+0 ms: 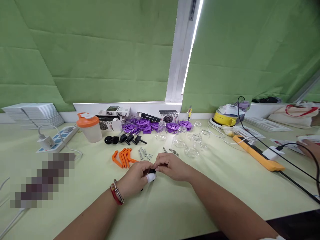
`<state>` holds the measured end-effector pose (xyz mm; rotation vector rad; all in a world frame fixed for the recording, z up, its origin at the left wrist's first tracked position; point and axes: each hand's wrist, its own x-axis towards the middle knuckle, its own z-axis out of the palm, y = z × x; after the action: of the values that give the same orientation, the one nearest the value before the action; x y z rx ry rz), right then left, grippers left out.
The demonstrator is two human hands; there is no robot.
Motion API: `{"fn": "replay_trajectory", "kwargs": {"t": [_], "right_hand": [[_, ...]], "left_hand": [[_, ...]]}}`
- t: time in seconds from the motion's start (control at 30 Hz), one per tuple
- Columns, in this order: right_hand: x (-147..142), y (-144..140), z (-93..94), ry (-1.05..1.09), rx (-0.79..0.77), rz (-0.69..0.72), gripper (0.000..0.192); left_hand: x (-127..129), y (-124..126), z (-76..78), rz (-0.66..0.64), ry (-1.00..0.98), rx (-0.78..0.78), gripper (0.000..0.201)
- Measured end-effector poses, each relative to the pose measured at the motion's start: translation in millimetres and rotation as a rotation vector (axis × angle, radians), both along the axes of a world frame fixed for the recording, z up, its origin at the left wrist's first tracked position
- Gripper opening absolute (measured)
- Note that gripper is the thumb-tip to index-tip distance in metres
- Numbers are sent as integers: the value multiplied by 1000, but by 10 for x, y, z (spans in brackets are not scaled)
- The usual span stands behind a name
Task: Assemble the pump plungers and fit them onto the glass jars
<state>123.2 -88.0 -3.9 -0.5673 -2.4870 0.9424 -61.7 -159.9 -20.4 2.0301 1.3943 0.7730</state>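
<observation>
Pale green tabletop (175,213) set against a wall covered in green fabric, with a white window frame and a strip of daylight at centre.

Both hands meet low over the tabletop, just in front of the person. The left hand (136,178) wears a red and metal bracelet (116,195) at the wrist and a white wrap on one fingertip. Its grip is closed on a small black part (151,171), pinched at the fingertips. The right hand (172,166) closes on the same part from the opposite side, fingertips touching those of the left. The part is mostly hidden between the fingers; its shape cannot be told.

Just beyond the left grip lie orange plastic pieces (122,157) and, beside them, a few metal screws (143,153). Just beyond the right grip lie small springs (173,151). Farther beyond stand clear glass jars (186,141), black knobs (122,139), and a heap of purple discs (150,126) backed by printed boxes (113,111). An orange-lidded shaker cup (89,127) stands well to the left of the grips, with a white power strip (58,138) farther left. Well to the right lie an orange power strip (258,156) with black cables and a yellow appliance (225,117). Another person's hand (310,148) rests at the far right edge.
</observation>
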Motion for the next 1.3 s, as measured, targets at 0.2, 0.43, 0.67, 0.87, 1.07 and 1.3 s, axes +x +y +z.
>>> {"fn": "replay_trajectory", "kwargs": {"t": [0.2,0.43,0.67,0.87,1.07,1.3], "right_hand": [[131,471,61,9,-2,-468,21],[-35,1014,-108,-365,30,-590,16],[-291,1090,-202,-387,-36,-668,25],[-274,957,-108,-166,-155,-635,22],[-176,539,41,249,-688,-404,12],[-39,164,102,317,-835,-162,19]], "left_hand": [[1,-5,8,19,-10,-51,12],[-6,-1,-7,25,-12,-57,13],[-13,3,4,5,-6,-59,13],[0,-10,3,3,-4,-49,12],[-4,-4,-13,17,5,-34,12],[-9,13,-13,24,-12,-47,11]]}}
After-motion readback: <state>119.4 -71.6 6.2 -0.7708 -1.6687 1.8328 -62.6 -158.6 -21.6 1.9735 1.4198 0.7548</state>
